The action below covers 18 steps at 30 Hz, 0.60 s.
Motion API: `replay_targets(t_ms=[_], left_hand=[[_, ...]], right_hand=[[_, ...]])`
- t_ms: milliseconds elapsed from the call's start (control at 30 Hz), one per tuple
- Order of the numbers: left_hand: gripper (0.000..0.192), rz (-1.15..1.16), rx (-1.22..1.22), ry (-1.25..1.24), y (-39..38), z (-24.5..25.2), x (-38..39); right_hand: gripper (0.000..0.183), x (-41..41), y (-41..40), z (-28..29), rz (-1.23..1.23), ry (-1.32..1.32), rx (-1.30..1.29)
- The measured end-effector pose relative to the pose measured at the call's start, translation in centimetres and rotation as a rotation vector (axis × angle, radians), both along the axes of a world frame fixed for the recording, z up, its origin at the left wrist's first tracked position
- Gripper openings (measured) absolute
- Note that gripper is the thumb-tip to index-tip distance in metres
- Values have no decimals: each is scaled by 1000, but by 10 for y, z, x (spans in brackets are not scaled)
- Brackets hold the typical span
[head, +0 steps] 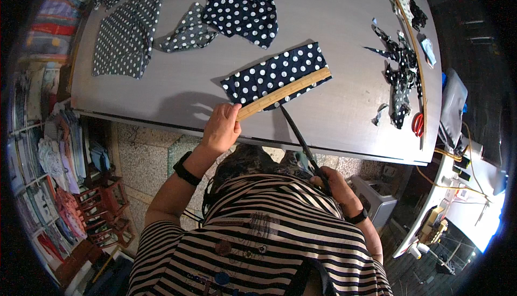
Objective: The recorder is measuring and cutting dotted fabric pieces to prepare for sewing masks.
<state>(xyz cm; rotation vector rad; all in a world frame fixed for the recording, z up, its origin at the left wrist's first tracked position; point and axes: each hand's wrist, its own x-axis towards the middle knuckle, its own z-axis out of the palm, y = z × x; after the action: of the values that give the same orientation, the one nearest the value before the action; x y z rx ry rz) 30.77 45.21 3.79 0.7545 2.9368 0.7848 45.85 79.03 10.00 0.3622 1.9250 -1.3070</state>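
My left hand grips the near left end of a wooden ruler. The ruler slants across a strip of navy polka-dot fabric lying on the grey table, close to its lower long edge. Below the tabletop's front edge, my right hand is closed around the handle end of what look like long dark shears. Their tip points up at the strip's lower edge, beside the ruler; whether it touches the cloth I cannot tell.
Other polka-dot pieces and a grey-looking dotted panel lie farther back. Fabric scraps, a long curved wooden strip and red-handled scissors are at the right. A sewing machine stands lower right; fabric-filled shelves line the left.
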Motion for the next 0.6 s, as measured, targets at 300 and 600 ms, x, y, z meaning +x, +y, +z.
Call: replay_targets(t_ms=[300, 600], left_hand=[[48, 63, -55, 57, -4, 22, -19], [44, 225, -219, 120, -57, 14, -88]], right_hand=[[31, 1, 12, 10, -36, -6, -52], [29, -1, 46, 11, -395, 24, 44]])
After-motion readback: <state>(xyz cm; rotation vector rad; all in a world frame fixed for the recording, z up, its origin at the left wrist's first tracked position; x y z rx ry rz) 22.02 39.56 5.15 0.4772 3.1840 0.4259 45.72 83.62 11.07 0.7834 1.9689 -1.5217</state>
